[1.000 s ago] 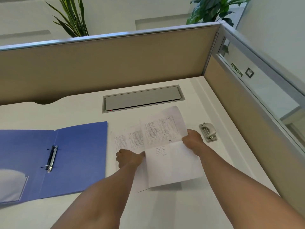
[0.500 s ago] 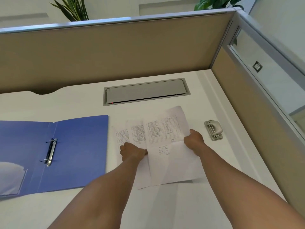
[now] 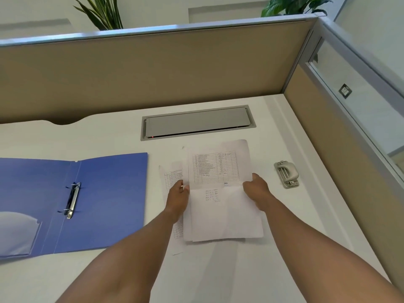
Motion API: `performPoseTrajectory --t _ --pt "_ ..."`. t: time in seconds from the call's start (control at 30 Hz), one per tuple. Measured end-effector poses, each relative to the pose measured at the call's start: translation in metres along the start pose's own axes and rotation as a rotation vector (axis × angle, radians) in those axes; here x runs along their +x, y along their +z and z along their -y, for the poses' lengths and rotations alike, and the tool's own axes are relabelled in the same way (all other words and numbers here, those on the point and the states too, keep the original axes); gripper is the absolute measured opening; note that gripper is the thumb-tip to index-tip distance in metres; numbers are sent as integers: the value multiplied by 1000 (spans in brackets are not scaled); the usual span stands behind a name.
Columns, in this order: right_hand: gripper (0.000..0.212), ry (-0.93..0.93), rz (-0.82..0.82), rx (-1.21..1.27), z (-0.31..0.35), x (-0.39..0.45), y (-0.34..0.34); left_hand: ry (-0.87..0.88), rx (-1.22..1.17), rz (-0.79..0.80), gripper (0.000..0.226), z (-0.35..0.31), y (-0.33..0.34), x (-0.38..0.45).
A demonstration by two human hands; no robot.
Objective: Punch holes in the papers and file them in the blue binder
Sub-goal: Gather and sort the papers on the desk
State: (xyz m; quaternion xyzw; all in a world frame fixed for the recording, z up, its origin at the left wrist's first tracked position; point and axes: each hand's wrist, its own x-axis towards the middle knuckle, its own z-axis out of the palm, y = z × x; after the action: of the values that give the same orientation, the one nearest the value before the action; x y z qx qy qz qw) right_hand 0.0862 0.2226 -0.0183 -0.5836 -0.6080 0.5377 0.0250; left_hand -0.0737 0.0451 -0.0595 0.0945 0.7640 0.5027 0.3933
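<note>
Both hands pinch a small sheaf of white printed sheets [image 3: 220, 193] at its side edges, the left hand [image 3: 178, 196] on the left margin, the right hand [image 3: 256, 191] on the right, fingers curled round the paper, probably to square the edges before punching. One more printed sheet [image 3: 172, 178] lies partly underneath on the white desk [image 3: 218, 270]. The grey metal hole punch [image 3: 286, 174] sits near the right hand. The open blue ring binder [image 3: 98, 200] lies flat, well to the left, its rings exposed for filing.
</note>
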Motion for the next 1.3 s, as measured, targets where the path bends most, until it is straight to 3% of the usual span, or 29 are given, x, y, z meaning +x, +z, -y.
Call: performPoseTrajectory --t 0.07,0.23,0.37,0.5,0.57,0.73,0.9,1.1,1.3 --pt "41 22 3 92 1 0 1 1 -43 26 25 -5 -1 -2" --pt "28 46 -12 186 2 -2 -1 -3 -35 54 26 -10 -5 -3" --pt "34 48 -45 230 0 -4 -3 -27 -47 76 29 -15 -5 -6" --pt "38 38 -25 207 0 -6 -1 -133 -31 83 34 -21 0 -7" --pt "36 39 9 189 -1 -7 -1 -187 -148 129 41 -20 4 -6" --pt "25 43 96 155 -2 -11 -1 -117 -105 187 35 -15 12 -3" --pt "27 -22 73 92 -6 -10 1 -163 -92 53 25 -12 10 -2" --pt "21 -36 -58 -16 -13 -1 2 -196 -15 -269 14 -3 -1 -1" --pt "25 -8 -94 -140 -24 3 2 -354 284 -546 74 2 -11 -6"
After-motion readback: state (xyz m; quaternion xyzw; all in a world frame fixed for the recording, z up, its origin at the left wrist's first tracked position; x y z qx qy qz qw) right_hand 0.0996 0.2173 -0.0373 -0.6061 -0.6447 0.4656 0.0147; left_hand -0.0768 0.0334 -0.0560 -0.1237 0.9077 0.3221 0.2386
